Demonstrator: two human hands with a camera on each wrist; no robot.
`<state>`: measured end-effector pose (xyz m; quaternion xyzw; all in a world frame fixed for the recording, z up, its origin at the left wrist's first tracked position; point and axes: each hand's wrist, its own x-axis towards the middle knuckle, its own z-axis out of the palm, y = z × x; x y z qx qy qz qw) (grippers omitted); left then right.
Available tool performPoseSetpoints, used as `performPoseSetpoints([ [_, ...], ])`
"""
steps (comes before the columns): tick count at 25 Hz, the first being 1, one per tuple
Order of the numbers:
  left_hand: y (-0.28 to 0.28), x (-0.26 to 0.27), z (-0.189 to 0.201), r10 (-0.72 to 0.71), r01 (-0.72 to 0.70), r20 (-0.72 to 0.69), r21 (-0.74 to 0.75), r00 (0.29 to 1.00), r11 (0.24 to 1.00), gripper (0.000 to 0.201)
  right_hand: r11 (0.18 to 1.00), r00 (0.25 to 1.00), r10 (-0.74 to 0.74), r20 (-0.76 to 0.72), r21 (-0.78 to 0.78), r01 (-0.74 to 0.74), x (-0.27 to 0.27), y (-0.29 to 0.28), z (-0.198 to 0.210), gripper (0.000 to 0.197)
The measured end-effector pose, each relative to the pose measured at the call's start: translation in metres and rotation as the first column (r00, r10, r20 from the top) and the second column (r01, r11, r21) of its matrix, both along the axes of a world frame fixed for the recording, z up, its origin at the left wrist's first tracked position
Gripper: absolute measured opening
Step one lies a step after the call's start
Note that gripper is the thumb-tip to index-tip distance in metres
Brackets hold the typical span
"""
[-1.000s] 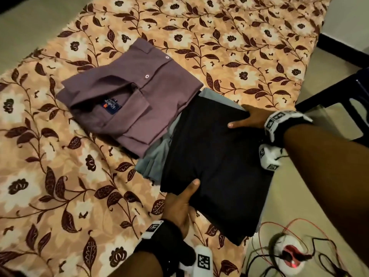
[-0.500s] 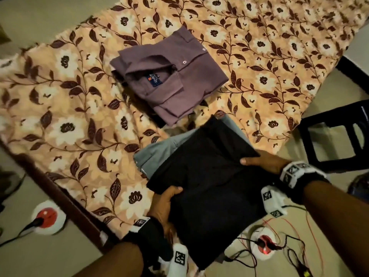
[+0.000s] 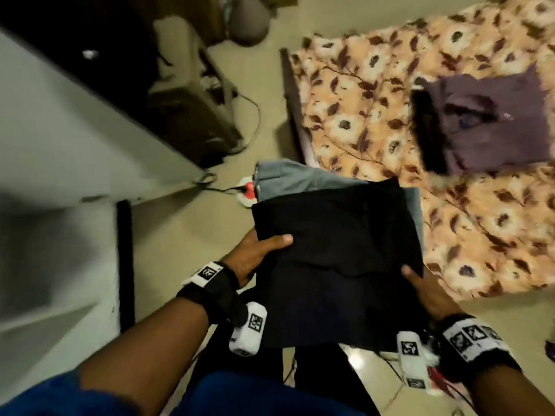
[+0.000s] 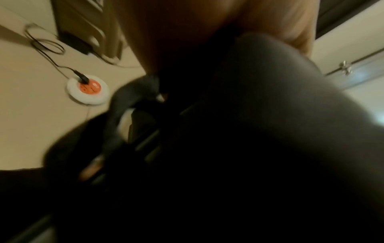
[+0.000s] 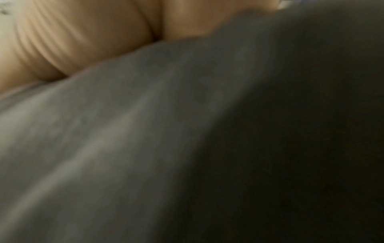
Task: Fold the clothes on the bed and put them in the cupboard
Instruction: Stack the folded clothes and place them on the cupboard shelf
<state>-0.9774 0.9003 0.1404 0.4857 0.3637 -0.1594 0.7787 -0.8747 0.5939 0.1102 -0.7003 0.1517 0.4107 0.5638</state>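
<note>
Carry step in hand: the person holds a stack of two folded garments off the bed, over the floor. On top, a folded black garment of matte soft cloth (image 3: 336, 253), squarish; under it a folded grey-blue garment (image 3: 288, 178) sticking out at the far edge. Left hand (image 3: 255, 256) grips the stack's left edge, thumb curled over the black cloth, fingers hidden beneath. Right hand (image 3: 426, 292) grips the near right corner, thumb on top, the rest under the stack. Wrist views mostly blurred dark cloth and palm; nothing more readable there.

A folded mauve collared shirt (image 3: 492, 124) lies on the floral orange-and-brown bedsheet (image 3: 360, 115), well apart from the stack, so folding looks done for it but storing is not yet. A pale flat panel (image 3: 75, 121) at left may be the cupboard, cannot tell for sure.

Next move likely calls for keeping the stack level, layers slide easily, and turning toward the cupboard shelf. Round white-and-red socket hub with black cable (image 3: 247, 190) on the floor is a trip risk
</note>
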Motion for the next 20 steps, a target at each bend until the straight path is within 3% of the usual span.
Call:
performPoseSetpoints([
  [2,0.045,-0.050,0.029,0.007,-0.007,0.028,0.014,1.000,1.000,0.060,0.988,0.988,0.155,-0.013,-0.017,-0.156,-0.015,0.050,0.008,0.065],
  [4,0.088,-0.107,0.053,0.120,-0.122,0.037,0.077,0.992,0.990,0.069,0.957,0.957,0.289,0.025,0.005,-0.290,-0.024,0.116,0.023,0.070],
  [7,0.143,-0.194,0.079,0.461,-0.454,0.029,0.235,0.887,0.859,0.089,0.852,0.858,0.511,0.053,0.099,-0.513,-0.047,0.237,0.056,0.080],
  [10,0.207,-0.272,0.110,0.709,-0.694,0.127,0.384,0.693,0.609,0.074,0.662,0.685,0.709,0.169,0.175,-0.729,-0.085,0.374,0.087,0.111],
  [13,0.258,-0.341,0.156,0.851,-0.835,0.260,0.455,0.457,0.309,0.062,0.452,0.515,0.815,0.266,0.265,-0.852,-0.142,0.500,0.124,0.111],
  [16,0.305,-0.388,0.209,0.867,-0.878,0.406,0.473,0.288,0.070,0.064,0.269,0.400,0.852,0.338,0.374,-0.888,-0.192,0.607,0.181,0.105],
  [20,0.391,-0.433,0.300,0.798,-0.849,0.579,0.497,0.169,-0.181,0.063,-0.037,0.216,0.837,0.502,0.445,-0.895,-0.246,0.757,0.269,0.088],
])
